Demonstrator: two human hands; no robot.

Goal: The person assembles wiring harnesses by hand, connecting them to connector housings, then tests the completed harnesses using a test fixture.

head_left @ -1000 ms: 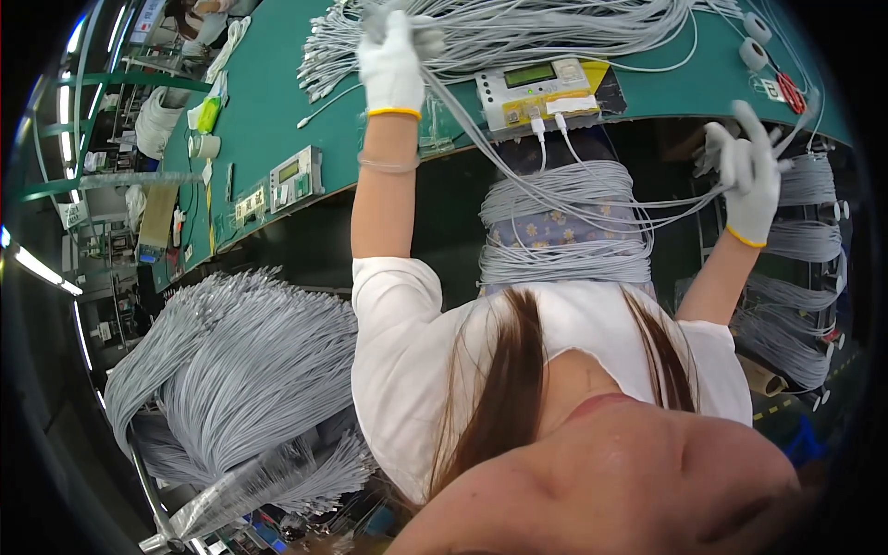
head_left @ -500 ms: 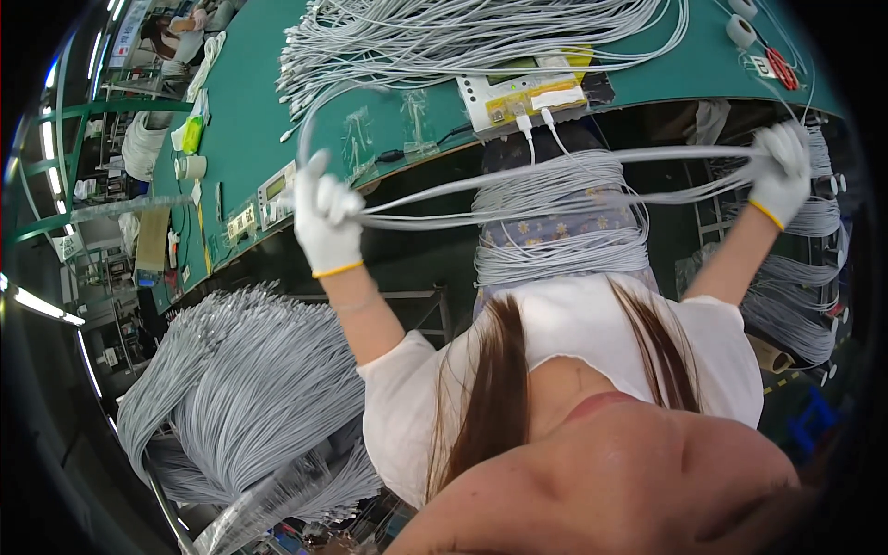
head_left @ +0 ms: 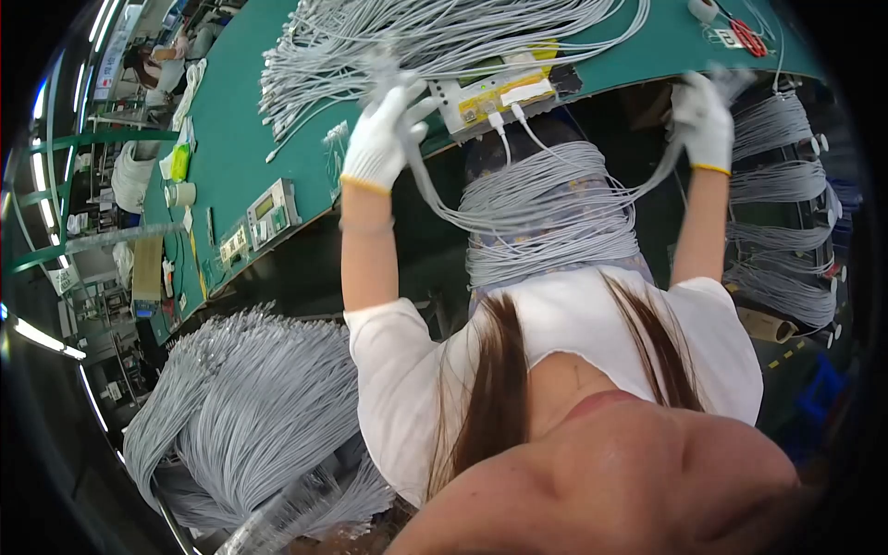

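Note:
My left hand, in a white glove with a yellow cuff, is closed around one end of a bundle of grey cables above the bench's near edge. The other end is gripped by my right hand, gloved alike, off to the right. Between them the bundle sags in a curve down to my lap, and the loose ends above both gloves are smeared by motion. More coiled grey cables lie across my lap. Just beyond, a tester box with yellow tape has two white plugs at its front.
A large heap of grey cables covers the far part of the green bench. Cable bundles hang from a rack at right; a big cable pile stands at lower left. Red-handled scissors lie at the far right.
Both hands have moved away from me and closer together. The bundle, stretched taut between them before, now droops onto my lap. My view has shifted slightly.

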